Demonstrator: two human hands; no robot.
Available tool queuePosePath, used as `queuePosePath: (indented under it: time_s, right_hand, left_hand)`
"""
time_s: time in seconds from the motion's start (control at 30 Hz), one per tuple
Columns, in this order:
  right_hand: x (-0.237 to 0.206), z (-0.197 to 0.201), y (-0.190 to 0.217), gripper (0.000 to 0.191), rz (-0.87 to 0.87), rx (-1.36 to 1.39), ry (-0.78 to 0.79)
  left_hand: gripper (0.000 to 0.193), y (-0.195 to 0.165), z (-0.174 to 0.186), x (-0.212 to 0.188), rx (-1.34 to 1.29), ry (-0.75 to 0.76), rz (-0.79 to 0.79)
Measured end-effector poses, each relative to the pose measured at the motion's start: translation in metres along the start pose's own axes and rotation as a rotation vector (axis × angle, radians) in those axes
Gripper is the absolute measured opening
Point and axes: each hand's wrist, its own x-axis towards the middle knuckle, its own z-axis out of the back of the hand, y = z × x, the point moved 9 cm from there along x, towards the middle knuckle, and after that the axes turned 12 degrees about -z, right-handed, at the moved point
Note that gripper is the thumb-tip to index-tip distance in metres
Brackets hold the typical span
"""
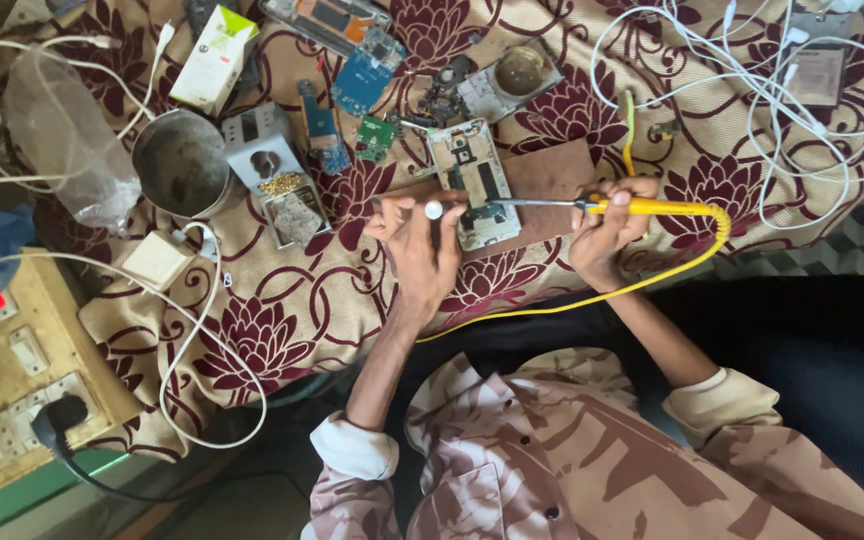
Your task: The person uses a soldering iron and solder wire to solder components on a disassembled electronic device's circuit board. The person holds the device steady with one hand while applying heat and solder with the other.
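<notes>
- Gripping a yellow-handled soldering iron (642, 207), the right hand (602, 235) is wrapped round its handle; the iron's long axis runs sideways, metal tip pointing left onto the opened phone board (474, 183).
- The left hand (417, 245) rests just left of the board, fingers pinched on a thin stick (422, 199) lying toward the tip from the opposite side; it is the nearer hand to the board.
- The board lies on a brown pad (552, 172) over the flowered cloth (282, 310).
- A white carton with a green corner (214, 55) sits far upper left, beyond a metal cup (184, 165).
- A red-lit switchboard (12, 370) sits lower left.
</notes>
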Motion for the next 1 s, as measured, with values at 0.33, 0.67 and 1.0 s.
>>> queuePosePath:
  time_s: [0.33, 0.67, 1.0]
  right_hand:
    - [-0.005, 0.004, -0.006, 0.023, -0.021, 0.056, 0.045]
    - [-0.005, 0.008, -0.006, 0.025, -0.036, 0.015, -0.031]
    - [-0.006, 0.001, 0.004, 0.027, -0.038, 0.030, -0.010]
  left_hand:
    - [0.009, -0.008, 0.011, 0.001, 0.028, -0.073, -0.013]
    - [0.014, -0.004, 0.006, -0.008, -0.031, -0.082, -0.053]
    - [0.033, 0.010, 0.013, -0.004, -0.139, -0.142, 0.096]
